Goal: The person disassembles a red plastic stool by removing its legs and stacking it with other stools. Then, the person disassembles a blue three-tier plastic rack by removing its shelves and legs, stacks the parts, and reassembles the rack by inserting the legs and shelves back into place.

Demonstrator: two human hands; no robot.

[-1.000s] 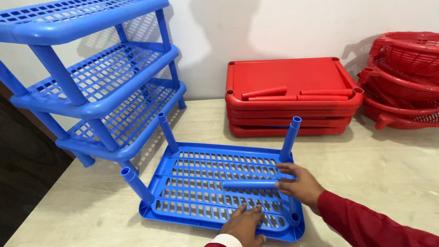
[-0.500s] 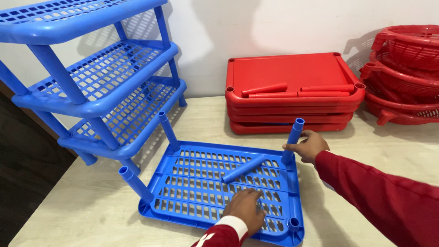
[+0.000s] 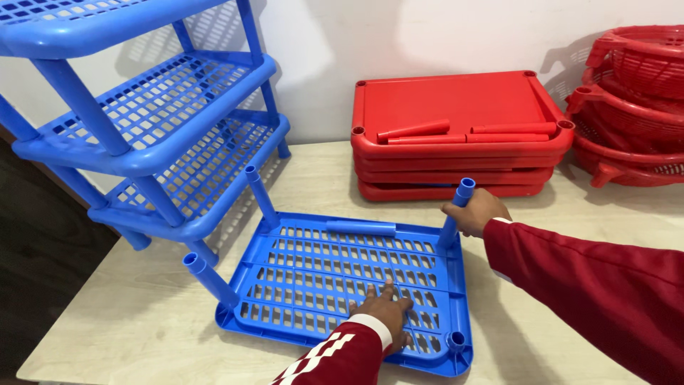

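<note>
A blue slotted plastic shelf tray [image 3: 320,278] lies flat on the table. Blue leg tubes stand in three of its corners: far left [image 3: 261,197], near left [image 3: 209,279] and far right [image 3: 456,212]. The near right corner socket [image 3: 456,341] holds no tube. My right hand [image 3: 476,212] is closed around the far right tube. My left hand [image 3: 383,311] presses flat on the tray's near side, fingers spread. One loose blue tube [image 3: 360,227] lies across the tray's far edge.
An assembled blue rack [image 3: 142,121] with three shelves stands at the left. A stack of red trays [image 3: 456,135] with loose red tubes on top sits against the wall. Red baskets [image 3: 634,100] are stacked at the right. The table's edge [image 3: 85,306] runs along the left.
My right hand moved from the loose tube on the tray up to the far right leg and gripped it. The loose tube now lies along the far edge. My left hand stays pressed down.
</note>
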